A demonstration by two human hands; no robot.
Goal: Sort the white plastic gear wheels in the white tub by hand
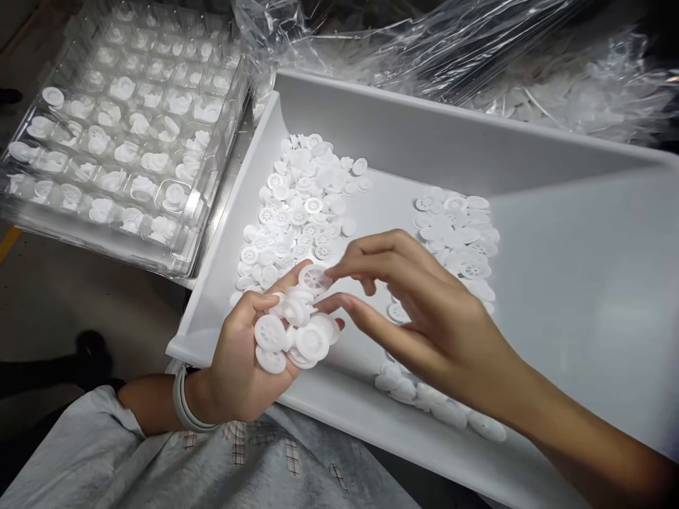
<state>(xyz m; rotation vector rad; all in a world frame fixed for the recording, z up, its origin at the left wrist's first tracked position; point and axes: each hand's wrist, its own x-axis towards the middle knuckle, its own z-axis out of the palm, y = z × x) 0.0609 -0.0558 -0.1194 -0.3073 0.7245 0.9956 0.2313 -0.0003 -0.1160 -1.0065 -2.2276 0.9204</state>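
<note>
My left hand point(241, 360) is cupped palm up over the near edge of a white tray point(556, 233), holding a heap of small white plastic wheels point(294, 332). My right hand point(424, 311) reaches across from the right, and its thumb and forefinger pinch one spoked white wheel point(315, 278) at the top of that heap. More white wheels lie in a pile point(300, 208) at the tray's left, another pile point(464, 237) sits behind my right hand, and several lie under my right wrist point(440, 406).
A clear plastic compartment tray point(119, 134) with white wheels in its cells sits to the left of the white tray. Crumpled clear plastic bags point(450, 49) with more white parts lie behind. A wristband is on my left wrist point(183, 399).
</note>
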